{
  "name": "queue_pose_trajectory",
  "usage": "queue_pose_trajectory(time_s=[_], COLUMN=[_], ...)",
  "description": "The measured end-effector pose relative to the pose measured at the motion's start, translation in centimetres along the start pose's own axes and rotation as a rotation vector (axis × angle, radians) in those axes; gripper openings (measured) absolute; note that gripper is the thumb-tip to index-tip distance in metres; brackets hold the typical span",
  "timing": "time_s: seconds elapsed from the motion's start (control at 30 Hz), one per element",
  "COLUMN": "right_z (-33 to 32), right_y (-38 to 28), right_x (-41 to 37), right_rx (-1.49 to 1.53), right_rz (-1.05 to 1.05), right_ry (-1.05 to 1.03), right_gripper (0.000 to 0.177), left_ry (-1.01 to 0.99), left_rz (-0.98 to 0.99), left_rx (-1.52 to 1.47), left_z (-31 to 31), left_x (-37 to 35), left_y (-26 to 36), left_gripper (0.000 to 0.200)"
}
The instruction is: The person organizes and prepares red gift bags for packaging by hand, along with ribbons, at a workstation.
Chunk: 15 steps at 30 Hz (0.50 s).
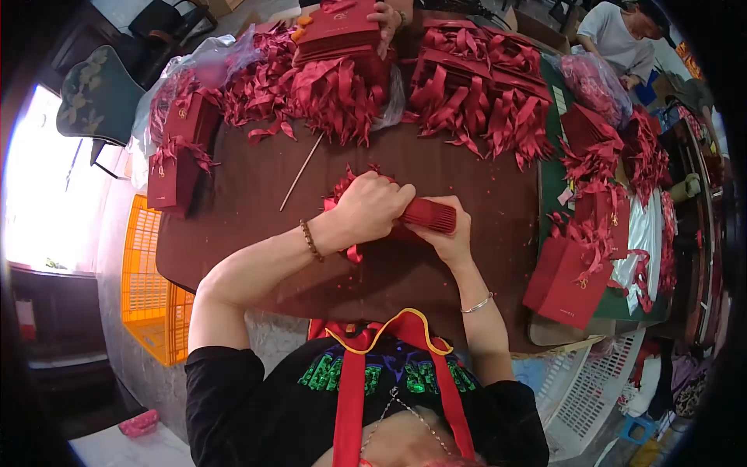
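**Both hands closed on a red bundle at mid-table**

The left hand (372,208), with a bead bracelet at the wrist, is curled into a fist. It is clamped over the left end of a bundle of red bags (429,215), and loose red ribbon (342,191) sticks out around the knuckles. The right hand (451,235), with a silver bangle on the wrist, cups the bundle from the near side. Its fingers are pressed together against the bundle and its thumb cannot be seen.

The bundle is held just above the brown table (257,202), near the middle and slightly towards the person. Its ribbed right end pokes out past the left fist.

Surroundings:
- A thin stick (300,173) lies slanted on the table, left of the hands and clear of them.
- Heaps of ribboned bags (475,101) line the far edge, and more lie on the green mat (549,187) to the right.
- At the far edge a co-worker's hand (385,22) rests on a stack of flat red bags (336,33).
- A second person (618,35) is at the far right corner.
- An orange crate (144,280) stands on the floor to the left.
- A white basket (591,393) sits lower right.
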State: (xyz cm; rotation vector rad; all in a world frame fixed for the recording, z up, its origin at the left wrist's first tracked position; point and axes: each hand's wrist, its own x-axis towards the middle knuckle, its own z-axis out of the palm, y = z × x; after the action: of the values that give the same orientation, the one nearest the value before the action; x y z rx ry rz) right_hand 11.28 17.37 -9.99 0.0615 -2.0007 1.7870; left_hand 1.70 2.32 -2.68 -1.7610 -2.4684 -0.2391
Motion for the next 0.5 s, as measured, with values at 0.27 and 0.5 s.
queue_pose_trajectory(time_s=[0.27, 0.5], right_z=[-1.1, 2.2], right_y=[-4.6, -7.4], right_x=[4.2, 6.9], right_rx=[-0.220, 0.612], right_rz=[-0.172, 0.177], right_ry=[-0.141, 0.053], right_gripper=[0.075, 0.094], left_ry=[-0.064, 0.327], left_rz=[-0.183, -0.493], left_rx=[-0.149, -1.348], left_z=[-5.1, -10.7], left_x=[0.3, -2.0], left_y=[-1.5, -4.7], left_gripper=[0.034, 0.035])
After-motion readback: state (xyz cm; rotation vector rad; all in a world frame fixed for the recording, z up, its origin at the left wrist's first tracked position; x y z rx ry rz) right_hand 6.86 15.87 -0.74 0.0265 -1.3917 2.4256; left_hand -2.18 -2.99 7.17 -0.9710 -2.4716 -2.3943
